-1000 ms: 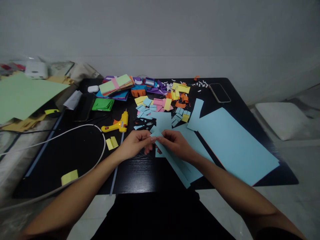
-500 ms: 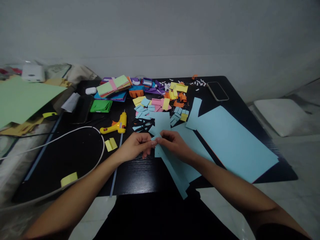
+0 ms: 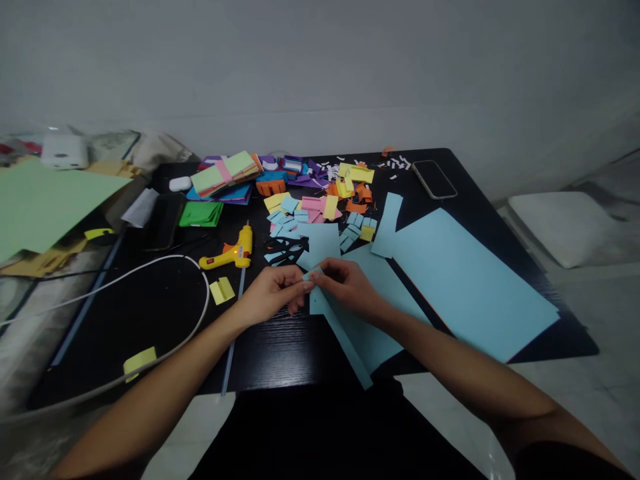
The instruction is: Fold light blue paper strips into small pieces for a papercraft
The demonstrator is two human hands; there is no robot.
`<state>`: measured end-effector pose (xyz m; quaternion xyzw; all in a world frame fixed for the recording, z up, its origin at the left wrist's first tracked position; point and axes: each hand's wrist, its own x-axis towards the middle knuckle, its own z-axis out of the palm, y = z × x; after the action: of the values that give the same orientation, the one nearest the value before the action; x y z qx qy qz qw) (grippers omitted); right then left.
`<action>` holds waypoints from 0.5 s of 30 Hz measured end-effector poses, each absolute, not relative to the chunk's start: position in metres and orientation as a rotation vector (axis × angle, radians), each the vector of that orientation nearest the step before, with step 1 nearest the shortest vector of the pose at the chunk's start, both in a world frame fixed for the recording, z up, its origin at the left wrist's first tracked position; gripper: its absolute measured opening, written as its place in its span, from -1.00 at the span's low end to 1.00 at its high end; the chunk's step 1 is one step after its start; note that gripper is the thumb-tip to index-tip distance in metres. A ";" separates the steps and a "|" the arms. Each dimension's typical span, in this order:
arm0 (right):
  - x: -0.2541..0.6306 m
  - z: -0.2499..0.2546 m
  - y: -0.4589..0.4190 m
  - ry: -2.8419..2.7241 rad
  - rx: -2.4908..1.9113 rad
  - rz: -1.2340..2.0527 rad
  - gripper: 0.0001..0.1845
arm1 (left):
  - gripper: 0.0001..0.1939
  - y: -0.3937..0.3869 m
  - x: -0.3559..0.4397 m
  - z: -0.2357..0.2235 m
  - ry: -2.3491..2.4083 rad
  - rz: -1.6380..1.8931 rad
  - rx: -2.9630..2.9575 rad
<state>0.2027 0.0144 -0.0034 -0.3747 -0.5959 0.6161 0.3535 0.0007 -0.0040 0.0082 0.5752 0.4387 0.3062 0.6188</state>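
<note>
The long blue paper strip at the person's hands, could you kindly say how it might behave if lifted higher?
The long blue paper strip is probably light, as it looks thin. It may hold its line when lifted, since its length past the right hand looks straight, though something so narrow would likely bend if pushed lengthwise.

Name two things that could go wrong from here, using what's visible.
Held near one end by the left hand and right hand, the blue strip might crease crookedly. The yellow glue gun lies near the left hand; it could get bumped or, if hot, cause a burn.
</note>
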 end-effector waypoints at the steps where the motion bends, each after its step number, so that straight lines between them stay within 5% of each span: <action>1: 0.203 -0.004 0.015 -1.551 -0.973 1.604 -0.65 | -0.58 -0.004 0.001 0.008 1.012 0.713 1.324; 10: 0.204 -0.007 0.015 -1.453 -1.013 1.659 -0.60 | -0.79 -0.002 -0.006 0.003 1.090 0.947 1.592; 15: 0.203 -0.007 0.014 -1.377 -1.016 1.719 -0.62 | -0.74 -0.001 -0.011 0.002 1.090 1.173 1.915</action>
<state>0.2028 0.0144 -0.0070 -0.3924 -0.5316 0.6637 0.3506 -0.0107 -0.0009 0.0016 0.7274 0.4143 0.4456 0.3172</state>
